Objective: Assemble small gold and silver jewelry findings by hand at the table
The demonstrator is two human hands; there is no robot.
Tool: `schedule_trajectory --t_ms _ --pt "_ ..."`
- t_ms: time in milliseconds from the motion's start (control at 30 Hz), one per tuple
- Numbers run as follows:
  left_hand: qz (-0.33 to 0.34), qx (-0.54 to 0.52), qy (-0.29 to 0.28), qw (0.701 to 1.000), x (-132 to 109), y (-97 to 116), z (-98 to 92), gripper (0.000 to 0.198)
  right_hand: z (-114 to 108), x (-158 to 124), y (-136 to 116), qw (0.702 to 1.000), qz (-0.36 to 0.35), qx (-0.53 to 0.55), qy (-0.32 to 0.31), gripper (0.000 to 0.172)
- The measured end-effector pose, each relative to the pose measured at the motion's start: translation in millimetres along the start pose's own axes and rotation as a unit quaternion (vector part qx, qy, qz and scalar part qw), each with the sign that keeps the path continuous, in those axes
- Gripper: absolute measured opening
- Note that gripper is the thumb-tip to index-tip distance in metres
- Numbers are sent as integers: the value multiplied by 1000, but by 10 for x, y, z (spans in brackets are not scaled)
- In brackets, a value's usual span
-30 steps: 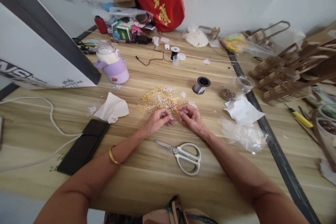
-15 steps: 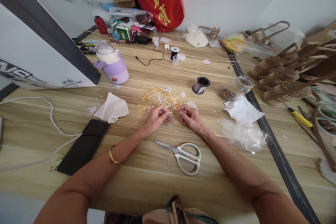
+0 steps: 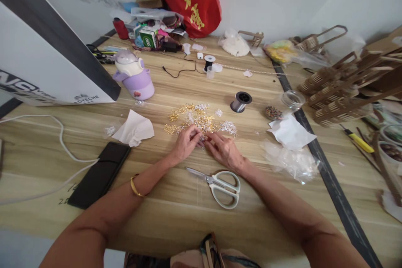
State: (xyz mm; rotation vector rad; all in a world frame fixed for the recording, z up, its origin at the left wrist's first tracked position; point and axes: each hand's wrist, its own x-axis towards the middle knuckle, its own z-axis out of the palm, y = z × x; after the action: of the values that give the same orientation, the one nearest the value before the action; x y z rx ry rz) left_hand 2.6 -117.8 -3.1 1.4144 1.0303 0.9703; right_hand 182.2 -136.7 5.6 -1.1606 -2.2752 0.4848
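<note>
My left hand [image 3: 187,142] is closed in a pinch around a small beaded piece [image 3: 202,138], from which a little ring hangs. My right hand [image 3: 224,148] has its thumb and fingertips pressed together at the right side of the same piece; whether they grip it or something tiny of their own is too small to tell. Just beyond my fingers lies a pile of gold and silver jewellery findings [image 3: 204,123], partly hidden by my hands. Silver pins [image 3: 228,127] spread out beyond my right hand. Scissors [image 3: 216,182] with pale handles rest nearer to me, blades pointing left.
A wire spool [image 3: 241,101] stands beyond my right hand, with a glass jar [image 3: 292,99] and clear plastic bags [image 3: 293,163] farther right. At left are a purple bottle [image 3: 135,77], a white paper [image 3: 135,129] and a black phone [image 3: 100,176]. Small wooden baskets [image 3: 339,88] line the right.
My right hand has moved left, bringing its fingertips up against the small beaded piece at my left hand. The silver pins are more exposed. My left hand has hardly moved.
</note>
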Motion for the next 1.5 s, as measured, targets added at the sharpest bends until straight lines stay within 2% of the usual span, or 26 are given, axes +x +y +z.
schedule_trajectory --t_ms 233,467,800,1167,1500 --pt "30 39 1 999 -3 7 5 22 1 4 4 999 4 33 -15 20" --pt "26 39 -15 999 -15 31 13 23 22 3 20 997 12 67 -21 23" --pt "40 49 21 998 -11 33 -2 16 2 37 7 980 79 184 -15 23" --pt "72 133 20 988 -35 49 -13 17 6 23 3 986 67 149 21 13" --pt "92 176 18 980 -36 52 -15 17 -28 29 -46 988 75 134 16 13"
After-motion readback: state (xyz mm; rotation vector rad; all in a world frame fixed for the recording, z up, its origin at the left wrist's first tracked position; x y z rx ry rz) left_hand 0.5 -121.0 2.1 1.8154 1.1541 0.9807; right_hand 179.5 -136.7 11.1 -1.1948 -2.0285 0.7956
